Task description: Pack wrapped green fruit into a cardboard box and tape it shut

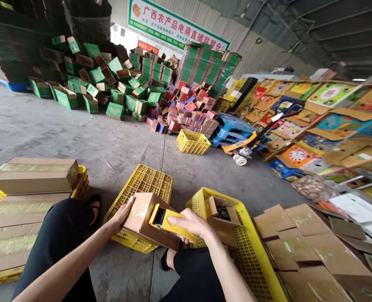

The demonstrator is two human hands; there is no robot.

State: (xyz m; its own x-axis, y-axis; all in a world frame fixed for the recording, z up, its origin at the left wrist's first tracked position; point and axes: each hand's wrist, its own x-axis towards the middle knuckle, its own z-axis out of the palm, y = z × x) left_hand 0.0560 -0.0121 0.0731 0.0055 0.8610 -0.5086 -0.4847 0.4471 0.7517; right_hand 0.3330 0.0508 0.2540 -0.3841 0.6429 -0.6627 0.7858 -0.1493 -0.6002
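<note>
A: Where do we have the box (142,220)?
B: On the upturned crate (148,180) between our knees. Our left hand (121,216) holds its left end, thumb on top.
A: And our right hand (192,224)?
B: Closed round the yellow dispenser (169,222), which we press on the box's top.
A: What do we see beside us?
B: At our right a basket (255,256) with an open carton (220,214) in it; at our left a stack (35,176) of taped cartons.
</note>
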